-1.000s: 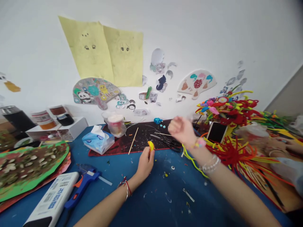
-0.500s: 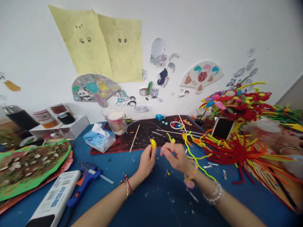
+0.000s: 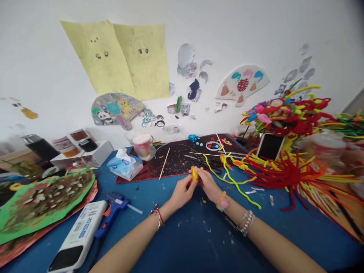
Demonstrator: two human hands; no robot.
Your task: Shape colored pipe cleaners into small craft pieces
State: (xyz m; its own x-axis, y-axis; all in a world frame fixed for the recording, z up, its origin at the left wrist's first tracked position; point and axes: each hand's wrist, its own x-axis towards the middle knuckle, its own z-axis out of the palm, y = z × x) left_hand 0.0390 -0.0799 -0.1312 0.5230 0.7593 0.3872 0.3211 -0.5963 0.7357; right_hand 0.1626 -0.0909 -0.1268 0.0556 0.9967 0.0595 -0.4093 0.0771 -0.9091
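A small yellow and orange pipe-cleaner piece (image 3: 194, 174) is pinched between my fingertips, above the near edge of the dark mat. My left hand (image 3: 182, 192) grips it from the left, thumb and fingers closed. From the right, my right hand (image 3: 209, 184) meets it with its fingers closed on the same piece; part of the piece is hidden behind the fingers. To the right of my hands, loose yellow-green pipe cleaners (image 3: 233, 182) lie across the table. Orange and yellow pipe-cleaner shapes (image 3: 239, 163) rest farther right.
On the left are a blue glue gun (image 3: 113, 212), a white power bank (image 3: 78, 235) and a tissue pack (image 3: 125, 165). A dark mat (image 3: 153, 170) carries sticks and small beads. At right stand a phone (image 3: 270, 146) and a bundle of red pipe cleaners (image 3: 292, 178).
My right hand has moved left and closed onto the yellow and orange piece. My left hand has shifted slightly right, so both hands now meet. The view has tilted slightly.
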